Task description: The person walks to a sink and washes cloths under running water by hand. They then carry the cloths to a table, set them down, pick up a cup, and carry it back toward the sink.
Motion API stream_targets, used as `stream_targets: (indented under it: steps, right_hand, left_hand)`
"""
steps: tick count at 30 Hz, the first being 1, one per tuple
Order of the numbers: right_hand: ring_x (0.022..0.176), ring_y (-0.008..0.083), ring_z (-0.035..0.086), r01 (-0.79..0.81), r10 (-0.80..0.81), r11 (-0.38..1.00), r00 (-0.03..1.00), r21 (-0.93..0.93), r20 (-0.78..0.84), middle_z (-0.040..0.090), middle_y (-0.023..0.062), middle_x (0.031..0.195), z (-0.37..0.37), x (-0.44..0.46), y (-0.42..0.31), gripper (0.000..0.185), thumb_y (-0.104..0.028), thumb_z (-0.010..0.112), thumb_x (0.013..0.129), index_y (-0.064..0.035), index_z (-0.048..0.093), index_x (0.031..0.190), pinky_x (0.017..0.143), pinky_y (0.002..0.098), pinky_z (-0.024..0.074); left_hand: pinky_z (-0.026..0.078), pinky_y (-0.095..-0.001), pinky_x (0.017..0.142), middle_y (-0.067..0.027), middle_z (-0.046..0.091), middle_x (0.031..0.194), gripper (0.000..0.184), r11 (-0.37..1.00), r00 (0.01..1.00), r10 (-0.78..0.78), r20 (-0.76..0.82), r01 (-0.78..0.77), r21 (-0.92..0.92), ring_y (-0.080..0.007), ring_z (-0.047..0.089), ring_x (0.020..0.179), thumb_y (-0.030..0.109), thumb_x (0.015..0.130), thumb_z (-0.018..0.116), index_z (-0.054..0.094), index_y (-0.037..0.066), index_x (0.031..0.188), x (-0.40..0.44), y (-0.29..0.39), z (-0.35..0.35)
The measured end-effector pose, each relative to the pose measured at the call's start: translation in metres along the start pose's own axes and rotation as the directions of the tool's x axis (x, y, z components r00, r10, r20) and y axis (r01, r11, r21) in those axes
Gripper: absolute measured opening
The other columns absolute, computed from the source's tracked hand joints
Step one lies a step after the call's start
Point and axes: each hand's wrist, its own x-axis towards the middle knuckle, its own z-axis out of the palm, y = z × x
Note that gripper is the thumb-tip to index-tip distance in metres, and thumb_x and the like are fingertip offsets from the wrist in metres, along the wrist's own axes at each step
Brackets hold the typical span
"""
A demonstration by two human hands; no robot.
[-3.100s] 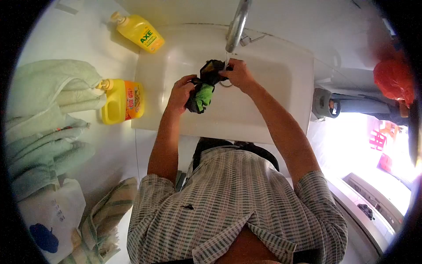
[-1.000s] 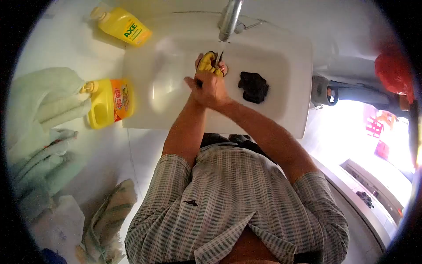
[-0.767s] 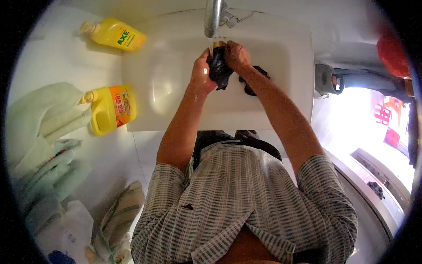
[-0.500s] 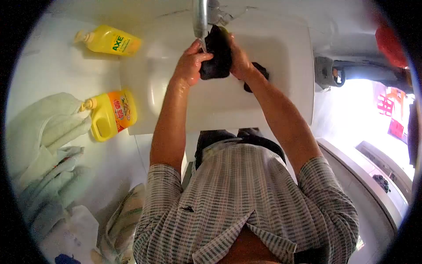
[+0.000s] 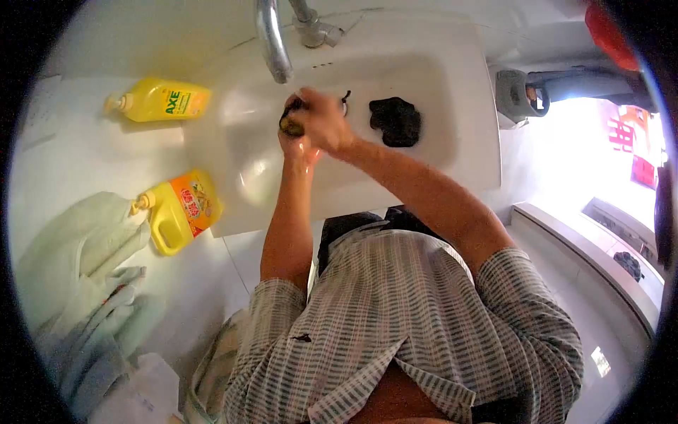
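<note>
In the white sink (image 5: 466, 148), my left hand (image 5: 300, 148) is closed around a dark, wet-looking black cloth (image 5: 293, 106). A yellowish patch shows on the bundle; I cannot tell whether it is part of the cloth or another thing. My right hand (image 5: 326, 121) presses over the top of the bundle, its fingers bent and partly blurred by motion. A small dark end sticks out past the right hand. Another crumpled black cloth (image 5: 395, 121) lies flat on the sink floor, right of both hands. The metal faucet (image 5: 272, 42) hangs just above the hands.
A yellow dish soap bottle (image 5: 169, 100) and a yellow jug with an orange label (image 5: 185, 212) stand left of the sink. Pale towels (image 5: 92, 233) hang at the lower left. On the right are a grey object (image 5: 512, 94) and a raised ledge (image 5: 586, 265).
Both hands have come down and left from under the faucet. The cloth, spread out before, is now bunched between them, and my right hand has crossed over my left.
</note>
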Motion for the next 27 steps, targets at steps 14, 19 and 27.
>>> stream_targets:
  steps: [14,19,27]
  right_hand:
    - [0.09,0.0395,0.068,0.036,-0.092,0.566,0.996,-0.824,-0.02,0.07,0.0191,0.1,-0.045,0.036,0.037,0.029,-0.032,0.06,0.092,-0.0086,0.067,0.106,0.07,0.05,0.0548]
    - [0.079,0.0303,0.07,0.016,-0.027,0.883,0.999,-0.469,-0.017,0.07,0.0216,0.089,-0.062,0.028,0.086,0.039,-0.004,0.057,0.088,-0.0043,0.059,0.127,0.064,0.0433,0.0555]
    - [0.076,0.0166,0.062,-0.027,0.046,0.994,0.984,-0.11,0.17,0.069,0.0106,0.092,-0.053,0.013,0.061,0.044,-0.008,0.065,0.083,-0.0047,0.061,0.127,0.066,0.0327,0.0515]
  left_hand:
    - [0.053,-0.0417,0.093,-0.013,0.065,0.106,0.032,0.92,0.95,-0.313,0.008,0.305,-0.246,-0.0278,0.066,0.098,0.027,0.1,0.052,0.059,0.002,0.118,-0.008,0.053,0.064]
    - [0.053,-0.0379,0.089,-0.0113,0.066,0.105,0.022,0.99,0.991,-0.137,0.008,0.137,0.043,-0.0244,0.066,0.097,0.009,0.09,0.064,0.061,0.002,0.11,-0.01,0.073,0.042]
    - [0.052,-0.0346,0.093,-0.0187,0.07,0.113,0.019,0.831,0.983,0.108,0.149,-0.172,0.529,-0.0264,0.067,0.106,-0.009,0.083,0.063,0.053,0.001,0.094,-0.021,0.11,0.068]
